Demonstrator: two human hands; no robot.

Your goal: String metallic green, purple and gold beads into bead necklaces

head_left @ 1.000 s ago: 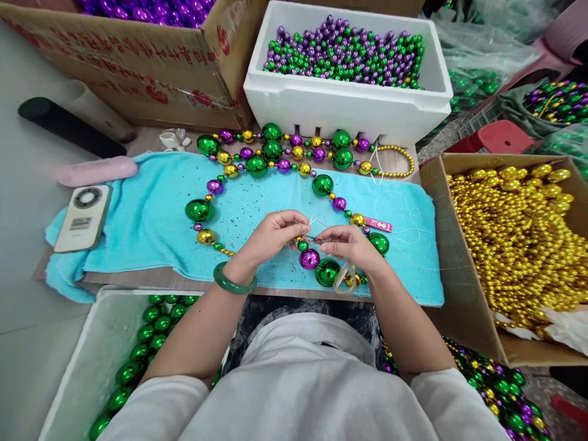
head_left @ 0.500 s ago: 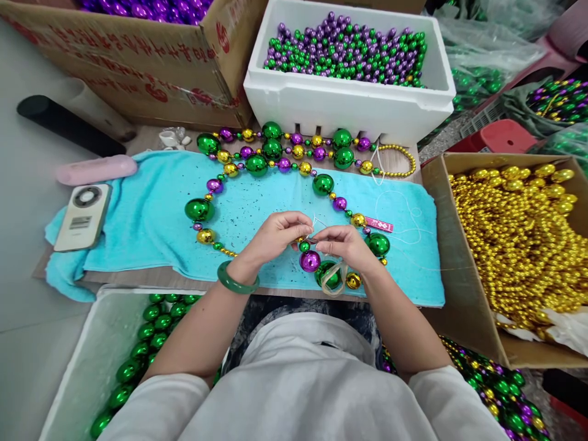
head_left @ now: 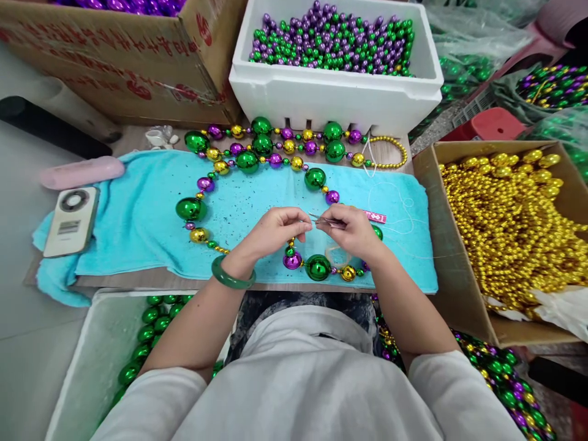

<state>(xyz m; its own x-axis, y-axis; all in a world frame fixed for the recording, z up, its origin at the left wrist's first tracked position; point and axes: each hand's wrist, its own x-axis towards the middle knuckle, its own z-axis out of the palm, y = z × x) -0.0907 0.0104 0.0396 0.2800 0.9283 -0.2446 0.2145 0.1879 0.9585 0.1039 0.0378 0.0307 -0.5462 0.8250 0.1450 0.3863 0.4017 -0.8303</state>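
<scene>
A long strand of green, purple and gold beads (head_left: 315, 178) loops over a turquoise towel (head_left: 138, 208). My left hand (head_left: 274, 231), a green bangle (head_left: 227, 278) on its wrist, pinches the strand's thread just above a small green bead and a purple ball (head_left: 292, 260). My right hand (head_left: 353, 231) is closed on a thin metal needle (head_left: 327, 221) that points left toward the left fingertips. A big green ball (head_left: 318, 267) and a gold bead (head_left: 348, 273) lie just below my hands. White thread (head_left: 399, 202) trails right across the towel.
A white foam box (head_left: 331, 98) of small green and purple beads stands behind the towel. A cardboard box (head_left: 509, 226) of gold beads is on the right. A foam tray (head_left: 82, 367) of green balls sits low left. A remote (head_left: 68, 220) and pink case (head_left: 80, 173) lie left.
My hands have risen slightly from the towel and drawn the thread up. The purple and green balls have shifted left, below my hands. The camera tilted a little.
</scene>
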